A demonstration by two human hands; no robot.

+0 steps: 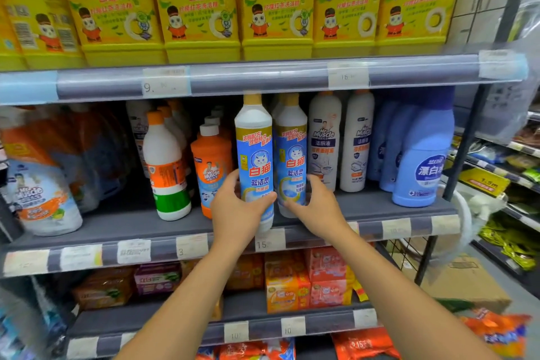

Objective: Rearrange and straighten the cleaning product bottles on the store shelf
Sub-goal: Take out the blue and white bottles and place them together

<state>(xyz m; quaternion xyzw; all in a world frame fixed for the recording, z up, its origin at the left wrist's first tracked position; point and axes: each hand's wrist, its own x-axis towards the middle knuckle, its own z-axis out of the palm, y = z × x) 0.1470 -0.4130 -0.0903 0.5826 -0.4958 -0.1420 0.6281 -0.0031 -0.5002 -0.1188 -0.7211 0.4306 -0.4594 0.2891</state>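
Holds the front blue-label bottle (254, 161) upright at the middle shelf's (117, 222) front edge, touching its twin (292, 161) on the right, left hand (236, 207) fingers curled round its lower body. Cups the twin low with the right hand (318, 207), fingers curled. Likely needs pushing straight back.

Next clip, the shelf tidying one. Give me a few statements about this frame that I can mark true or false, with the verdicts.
1. The left hand grips the left gold-capped bottle. True.
2. The right hand hangs free of the shelf. False: it holds the right gold-capped bottle near its base.
3. The yellow jugs stand on the shelf above the hands. True.
4. The orange bottle stands to the right of both hands. False: it stands to their left, beside the left gold-capped bottle.
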